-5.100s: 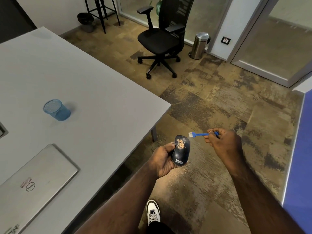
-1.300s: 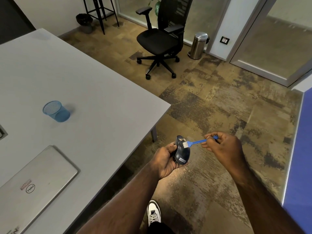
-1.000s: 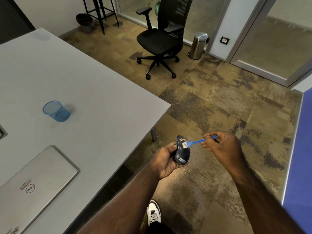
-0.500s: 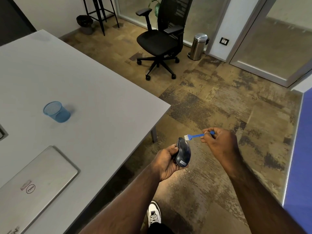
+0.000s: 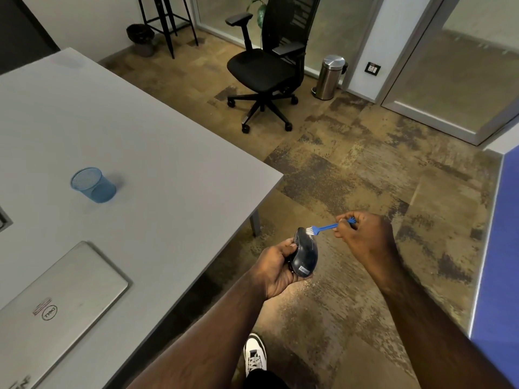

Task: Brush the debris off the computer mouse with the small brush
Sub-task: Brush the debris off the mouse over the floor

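Shoe (image 5: 255, 353) at 6 o'clock, bottom edge, on patterned carpet (image 5: 351, 175). Just above it, left hand (image 5: 276, 266) wrapped closed around a dark mouse (image 5: 305, 255), held in the air off the table's near corner, tilted on its side, label facing the camera. Pale specks on the carpet under the mouse. Right hand (image 5: 365, 234) at 3 o'clock of the mouse, fingers pinched shut on the handle of a small blue brush (image 5: 323, 228); white bristles touch the mouse's top end. Grey table (image 5: 154, 164) fills the 9 o'clock side: closed silver laptop (image 5: 53, 313) nearest, blue mesh cup (image 5: 94, 185) farther back, well apart. Toward 12 o'clock, black office chair (image 5: 266, 66); steel bin (image 5: 330, 77) at 1 o'clock by a glass door.
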Demonstrator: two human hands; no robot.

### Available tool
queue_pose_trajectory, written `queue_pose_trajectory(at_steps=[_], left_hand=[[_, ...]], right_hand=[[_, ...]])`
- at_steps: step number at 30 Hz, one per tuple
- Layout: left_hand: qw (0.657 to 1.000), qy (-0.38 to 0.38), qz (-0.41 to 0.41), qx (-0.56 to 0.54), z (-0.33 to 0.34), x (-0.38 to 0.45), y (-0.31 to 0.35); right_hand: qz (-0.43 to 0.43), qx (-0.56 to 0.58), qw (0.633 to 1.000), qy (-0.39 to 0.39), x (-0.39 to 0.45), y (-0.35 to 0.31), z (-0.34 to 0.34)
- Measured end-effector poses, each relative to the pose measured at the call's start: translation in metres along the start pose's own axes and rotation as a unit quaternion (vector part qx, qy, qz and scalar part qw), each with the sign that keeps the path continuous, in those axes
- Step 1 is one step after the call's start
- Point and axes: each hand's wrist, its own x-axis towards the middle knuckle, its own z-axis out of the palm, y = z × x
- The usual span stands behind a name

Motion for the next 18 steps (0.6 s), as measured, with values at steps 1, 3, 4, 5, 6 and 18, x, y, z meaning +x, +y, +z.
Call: queue_pose_trajectory(at_steps=[1,3,4,5,6,18], left_hand=[[1.000,0.001,-0.001,-0.002,0.000,0.000,0.000],[1.000,-0.001,-0.002,-0.005,0.000,0.000,-0.001],[1.000,-0.002,-0.001,-0.009,0.000,0.000,-0.001],[1.000,-0.002,0.000,-0.014,0.000,0.000,0.000],[1.000,-0.003,0.000,-0.019,0.000,0.000,0.001],[1.000,-0.013,-0.006,-0.024,0.002,-0.001,0.004]], right_hand=[[0.003,-0.017,1.000,0.016,0.000,0.001,-0.002],[0.012,-0.013,0.999,0.028,-0.001,0.002,-0.007],[0.013,0.003,1.000,0.021,-0.001,0.002,-0.008],[0.010,0.017,1.000,0.008,-0.002,0.002,-0.008],[0.006,0.021,1.000,-0.007,-0.003,0.003,-0.009],[0.005,0.009,1.000,-0.011,0.002,0.008,-0.013]])
